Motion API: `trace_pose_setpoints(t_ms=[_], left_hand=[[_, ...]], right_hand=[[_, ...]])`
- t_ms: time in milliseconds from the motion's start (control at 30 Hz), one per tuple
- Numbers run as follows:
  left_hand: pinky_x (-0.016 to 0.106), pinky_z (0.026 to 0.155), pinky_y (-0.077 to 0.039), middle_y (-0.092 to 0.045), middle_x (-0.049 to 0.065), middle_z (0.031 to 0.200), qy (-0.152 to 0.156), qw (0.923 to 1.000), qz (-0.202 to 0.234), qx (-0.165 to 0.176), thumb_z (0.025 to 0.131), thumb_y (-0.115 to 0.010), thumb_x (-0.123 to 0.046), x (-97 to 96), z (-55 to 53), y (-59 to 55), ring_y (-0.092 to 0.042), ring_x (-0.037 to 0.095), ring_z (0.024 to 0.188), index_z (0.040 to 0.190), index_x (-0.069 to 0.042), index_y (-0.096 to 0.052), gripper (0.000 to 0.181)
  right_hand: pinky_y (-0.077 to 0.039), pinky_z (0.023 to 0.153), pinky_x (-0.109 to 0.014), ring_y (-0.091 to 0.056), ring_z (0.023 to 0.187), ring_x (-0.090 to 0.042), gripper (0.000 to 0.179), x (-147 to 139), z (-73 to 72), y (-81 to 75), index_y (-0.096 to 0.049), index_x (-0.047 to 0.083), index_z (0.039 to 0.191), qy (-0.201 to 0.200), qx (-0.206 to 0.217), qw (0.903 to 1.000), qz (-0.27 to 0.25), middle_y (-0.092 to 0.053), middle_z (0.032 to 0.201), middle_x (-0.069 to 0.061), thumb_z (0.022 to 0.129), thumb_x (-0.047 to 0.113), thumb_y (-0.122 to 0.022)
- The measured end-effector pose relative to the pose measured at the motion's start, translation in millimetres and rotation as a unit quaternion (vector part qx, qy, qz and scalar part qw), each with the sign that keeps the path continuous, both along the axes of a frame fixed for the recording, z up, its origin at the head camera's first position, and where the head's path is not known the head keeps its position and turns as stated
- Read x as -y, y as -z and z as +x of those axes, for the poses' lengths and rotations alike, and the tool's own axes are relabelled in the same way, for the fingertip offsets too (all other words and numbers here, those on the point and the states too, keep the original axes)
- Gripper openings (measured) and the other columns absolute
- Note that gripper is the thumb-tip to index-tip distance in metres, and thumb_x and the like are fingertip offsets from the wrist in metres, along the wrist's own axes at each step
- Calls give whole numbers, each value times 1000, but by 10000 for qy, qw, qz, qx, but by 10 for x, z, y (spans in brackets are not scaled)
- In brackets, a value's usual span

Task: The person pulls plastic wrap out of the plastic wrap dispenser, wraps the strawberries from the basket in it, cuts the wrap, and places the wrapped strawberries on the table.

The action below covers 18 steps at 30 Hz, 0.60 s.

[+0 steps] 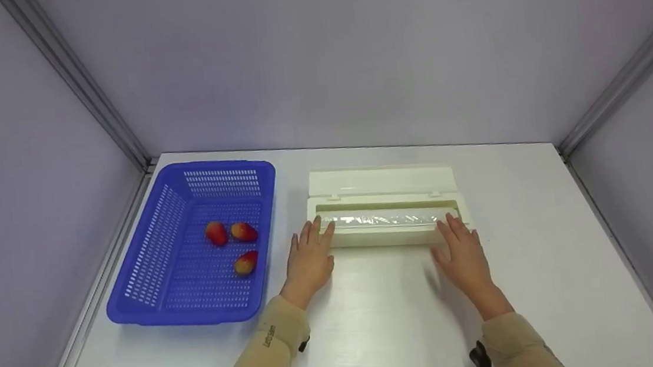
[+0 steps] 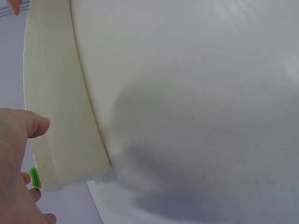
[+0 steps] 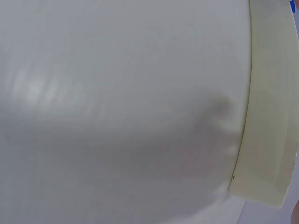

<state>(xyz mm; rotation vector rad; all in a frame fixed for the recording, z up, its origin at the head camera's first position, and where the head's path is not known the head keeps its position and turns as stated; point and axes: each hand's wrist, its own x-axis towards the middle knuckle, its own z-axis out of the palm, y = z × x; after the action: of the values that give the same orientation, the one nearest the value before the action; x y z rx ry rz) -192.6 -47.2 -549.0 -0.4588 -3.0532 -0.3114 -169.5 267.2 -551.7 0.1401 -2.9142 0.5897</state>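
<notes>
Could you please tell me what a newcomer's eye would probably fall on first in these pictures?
Probably the bright blue basket on the left of the white table, with three red-and-yellow fruits inside, toward its right side. Next might come the cream box right of the basket, its lid open at the back and a shiny roll inside. The left hand and right hand are at its near corners.

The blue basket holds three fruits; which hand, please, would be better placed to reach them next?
Probably the left hand, nearer the blue basket and fruits; the right hand is at the farther end of the white box.
</notes>
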Motion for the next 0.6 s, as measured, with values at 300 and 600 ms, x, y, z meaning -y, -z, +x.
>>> trace_pose_setpoints(t_ms=[300,600], left_hand=[[53,113,-20,-37,5,147,330,9985,-432,99,92,-49,-36,-66,-268,-63,-28,24,139,141,-12,-37,55],[56,110,-24,-44,5,142,281,9986,-378,241,95,-42,-44,-123,-392,-117,-37,24,134,138,-11,-42,55]], right_hand=[[-13,112,-58,-33,133,-38,52,-21,-307,-84,-44,2,135,-159,606,9973,388,-39,144,-17,94,34,-48],[-12,111,-60,-33,134,-37,52,-34,-428,-149,-43,2,136,-178,912,9948,422,-40,143,-18,98,38,-38]])
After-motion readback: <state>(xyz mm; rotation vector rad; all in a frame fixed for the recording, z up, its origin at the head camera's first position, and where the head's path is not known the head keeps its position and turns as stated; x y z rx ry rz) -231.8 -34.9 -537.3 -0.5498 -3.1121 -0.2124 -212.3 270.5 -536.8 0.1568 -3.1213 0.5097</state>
